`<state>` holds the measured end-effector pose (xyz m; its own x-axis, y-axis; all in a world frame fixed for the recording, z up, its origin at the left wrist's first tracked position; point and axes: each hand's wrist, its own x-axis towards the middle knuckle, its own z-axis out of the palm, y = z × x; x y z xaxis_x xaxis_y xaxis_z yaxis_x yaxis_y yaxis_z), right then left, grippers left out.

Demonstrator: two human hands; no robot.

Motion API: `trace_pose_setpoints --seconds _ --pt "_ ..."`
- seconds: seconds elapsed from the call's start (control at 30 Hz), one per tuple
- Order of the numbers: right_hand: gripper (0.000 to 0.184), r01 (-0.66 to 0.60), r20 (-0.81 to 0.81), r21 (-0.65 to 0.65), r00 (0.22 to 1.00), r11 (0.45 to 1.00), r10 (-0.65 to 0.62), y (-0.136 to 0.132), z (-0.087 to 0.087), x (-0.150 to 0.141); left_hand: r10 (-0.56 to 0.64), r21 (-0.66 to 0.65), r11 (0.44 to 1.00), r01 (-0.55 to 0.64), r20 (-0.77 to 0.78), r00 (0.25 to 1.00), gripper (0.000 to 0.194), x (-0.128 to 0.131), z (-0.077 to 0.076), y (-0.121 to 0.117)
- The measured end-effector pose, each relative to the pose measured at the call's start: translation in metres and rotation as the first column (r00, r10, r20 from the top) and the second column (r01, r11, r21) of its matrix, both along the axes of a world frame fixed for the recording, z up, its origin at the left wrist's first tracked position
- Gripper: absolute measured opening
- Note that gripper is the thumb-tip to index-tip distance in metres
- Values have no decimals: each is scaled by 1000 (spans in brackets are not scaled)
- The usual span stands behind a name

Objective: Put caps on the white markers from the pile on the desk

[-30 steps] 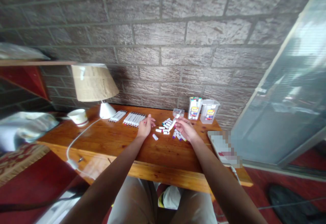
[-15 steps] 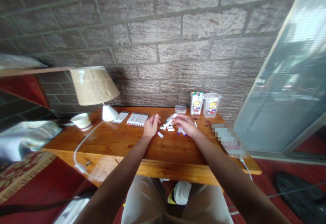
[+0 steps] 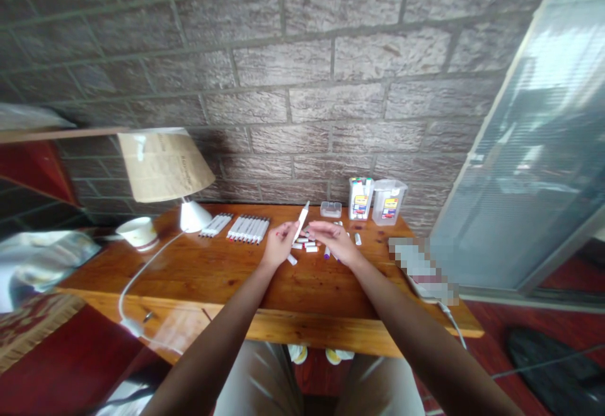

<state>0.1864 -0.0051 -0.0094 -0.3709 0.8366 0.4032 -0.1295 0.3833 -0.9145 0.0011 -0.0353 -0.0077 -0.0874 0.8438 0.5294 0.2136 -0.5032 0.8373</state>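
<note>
My left hand [image 3: 280, 244] is closed around a white marker [image 3: 301, 222], which stands tilted with its narrow end pointing up toward the wall. Just to its right, my right hand [image 3: 333, 239] hovers with loosely stretched fingers over a small pile of marker caps [image 3: 311, 247]; I see nothing held in it. The fingers partly cover the pile. A loose white cap [image 3: 292, 258] lies below my left hand. Purple-ended markers [image 3: 327, 253] lie under my right hand, and another white piece [image 3: 358, 239] rests to its right. A row of white markers [image 3: 248, 229] lies left of my left hand.
A second marker row [image 3: 216, 225] lies near the lamp [image 3: 195, 215]. A paper cup [image 3: 138, 233] stands at the left. Along the back are a small clear box [image 3: 331, 209], a marker-filled container [image 3: 361, 200] and a clear container [image 3: 389, 203]. A blurred-out device [image 3: 423, 271] with a cable lies right.
The white marker has passed from my right hand to my left, and its narrow end now points up. My right hand has lowered slightly toward the caps. The view has shifted a little.
</note>
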Motion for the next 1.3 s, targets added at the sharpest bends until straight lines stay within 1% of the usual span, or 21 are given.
trace_pose_setpoints --seconds 0.03,0.07,0.1,0.17,0.2,0.23,0.27,0.33,0.4,0.5,0.57,0.67,0.83,0.93,1.07,1.17,1.23,1.3 --pt "24 62 79 110 994 992 -71 0 -2 1 -11 -50 999 16 101 995 39 -2 0 3" --pt "18 113 163 240 974 964 -154 0 -2 2 -10 -92 995 32 227 974 38 -5 0 6" --pt "15 139 240 363 941 921 -237 0 -2 3 -6 -132 989 59 368 930 36 -7 0 9" --pt "13 119 357 550 861 827 -362 -2 -1 4 5 -192 971 142 612 791 31 -13 2 12" --pt "13 84 401 610 825 788 -398 -4 0 4 9 -209 959 190 694 720 30 -16 3 12" --pt "13 40 440 654 792 756 -423 -5 0 3 7 -218 947 234 746 666 29 -18 4 13" --pt "13 -8 478 683 760 730 -440 -7 0 1 0 -219 937 272 778 628 27 -20 5 13" --pt "15 -77 542 707 698 703 -468 -8 -1 -2 -34 -205 920 333 807 590 24 -23 5 12" --pt "16 -93 583 700 647 708 -491 -8 -3 -4 -72 -189 907 377 811 580 23 -25 4 12" --pt "19 -71 621 665 606 743 -498 -9 -3 -3 -80 -192 899 393 812 579 23 -27 2 14" --pt "20 -62 633 645 600 761 -488 -10 0 -1 -54 -209 900 381 816 575 20 -27 1 14" --pt "19 -42 634 631 604 775 -483 -11 4 3 -27 -227 905 360 814 580 19 -28 0 15" --pt "13 -21 630 616 613 787 -477 -9 5 6 -28 -238 908 346 788 615 26 -29 -3 17" --pt "13 -23 608 631 635 775 -476 -8 3 5 -21 -252 905 344 778 628 30 -28 -4 17" --pt "19 -41 554 680 682 732 -477 -7 -2 2 -8 -271 906 324 756 655 30 -26 -3 17" --pt "19 -46 521 704 712 709 -472 -7 -3 0 30 -293 911 291 750 661 30 -26 -1 16" --pt "18 -29 503 711 719 702 -479 -8 -3 -1 50 -306 910 279 750 659 29 -25 0 16" --pt "19 -30 495 733 708 680 -503 -11 -2 -3 47 -307 909 282 748 662 29 -25 1 16"
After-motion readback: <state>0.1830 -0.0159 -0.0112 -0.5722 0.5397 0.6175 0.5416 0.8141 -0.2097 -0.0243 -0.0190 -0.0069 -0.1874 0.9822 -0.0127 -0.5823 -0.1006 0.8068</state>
